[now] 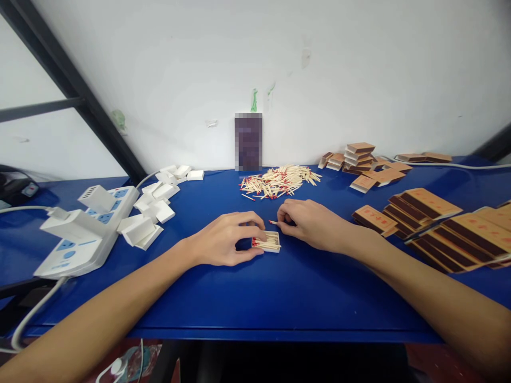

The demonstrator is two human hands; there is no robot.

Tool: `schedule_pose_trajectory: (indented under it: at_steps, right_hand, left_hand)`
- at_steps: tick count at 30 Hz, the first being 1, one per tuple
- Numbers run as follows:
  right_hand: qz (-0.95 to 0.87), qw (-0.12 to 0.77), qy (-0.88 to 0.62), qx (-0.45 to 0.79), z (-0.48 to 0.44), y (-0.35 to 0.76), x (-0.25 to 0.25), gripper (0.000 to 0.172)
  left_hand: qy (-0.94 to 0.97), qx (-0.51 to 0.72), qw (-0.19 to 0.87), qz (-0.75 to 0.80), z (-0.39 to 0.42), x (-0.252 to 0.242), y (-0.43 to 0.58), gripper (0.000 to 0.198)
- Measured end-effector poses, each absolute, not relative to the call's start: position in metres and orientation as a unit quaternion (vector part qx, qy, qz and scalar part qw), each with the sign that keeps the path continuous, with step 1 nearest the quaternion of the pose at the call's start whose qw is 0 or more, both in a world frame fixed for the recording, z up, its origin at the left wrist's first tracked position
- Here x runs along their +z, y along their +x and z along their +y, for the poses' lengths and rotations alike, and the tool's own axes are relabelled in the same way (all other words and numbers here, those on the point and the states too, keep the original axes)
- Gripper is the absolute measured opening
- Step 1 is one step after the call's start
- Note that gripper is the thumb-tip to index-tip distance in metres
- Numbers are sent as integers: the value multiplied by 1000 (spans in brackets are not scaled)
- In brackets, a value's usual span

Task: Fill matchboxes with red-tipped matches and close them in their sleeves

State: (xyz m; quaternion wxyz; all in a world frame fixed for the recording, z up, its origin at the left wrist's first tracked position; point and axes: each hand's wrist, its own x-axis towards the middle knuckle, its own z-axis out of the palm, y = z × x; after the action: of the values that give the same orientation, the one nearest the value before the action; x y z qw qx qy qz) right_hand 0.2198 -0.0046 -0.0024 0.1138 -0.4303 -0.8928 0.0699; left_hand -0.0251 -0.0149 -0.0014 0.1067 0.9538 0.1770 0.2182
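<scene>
A small white matchbox tray [272, 248] lies on the blue table, holding a layer of matches with their red heads to the left. My left hand [229, 236] is closed around the tray's left end, thumb on the near side and fingers at the far side and over the matches. Just beyond the tray's right end, my right hand [305, 221] pinches a match [273, 222], its red head pointing left. A loose heap of red-headed matches [279, 182] lies behind both hands.
White trays [155, 205] are scattered at the left, beside a white power strip [90, 234] with chargers and cables. Brown matchbox sleeves [435, 223] are piled at the right, more [359, 157] along the wall. A pixelated dark rectangle [248, 142] stands at the wall.
</scene>
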Motion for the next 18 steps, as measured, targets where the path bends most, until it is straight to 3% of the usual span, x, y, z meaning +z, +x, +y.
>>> schedule_pose_trajectory:
  at_steps: [12, 18]
  right_hand:
    - [-900, 55, -432, -23, -13, 213, 6, 17]
    - [-903, 47, -427, -19, -13, 212, 7, 15]
  left_hand:
    - [962, 209, 59, 166, -13, -2, -26, 27]
    - [954, 231, 63, 179, -12, -3, -27, 20]
